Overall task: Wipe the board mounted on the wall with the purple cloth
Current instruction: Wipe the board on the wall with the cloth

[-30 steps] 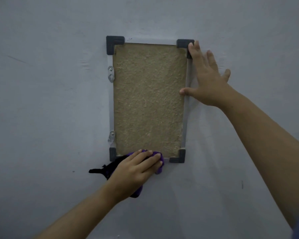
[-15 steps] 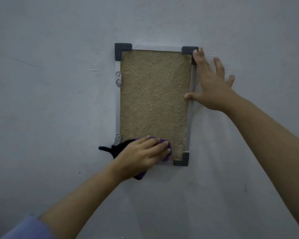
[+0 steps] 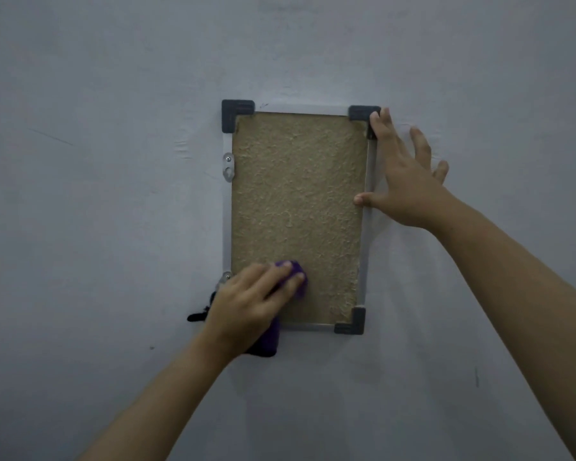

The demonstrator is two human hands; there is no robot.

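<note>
Board (image 3: 296, 207) hangs upright on wall (image 3: 113, 194): tan rough panel, silver frame, dark corner caps. Purple cloth (image 3: 295, 276) sits at its lower-left, bunched, pressed flat under left hand (image 3: 250, 304), tail hanging below frame. Right hand (image 3: 403, 181) spread, fingers straight, bracing the right frame edge. Wall pale grey, scuffed.

Left hand (image 3: 251, 302) lay flat at about seven o'clock, fingers together and nearly straight, pointing toward two o'clock, pressing down on what lay under them; bare forearm ran back toward seven o'clock. Right hand (image 3: 404, 181) spread open at two o'clock, fingers splayed toward twelve, thumb stretched toward nine, palm flat; forearm entered from four o'clock.
</note>
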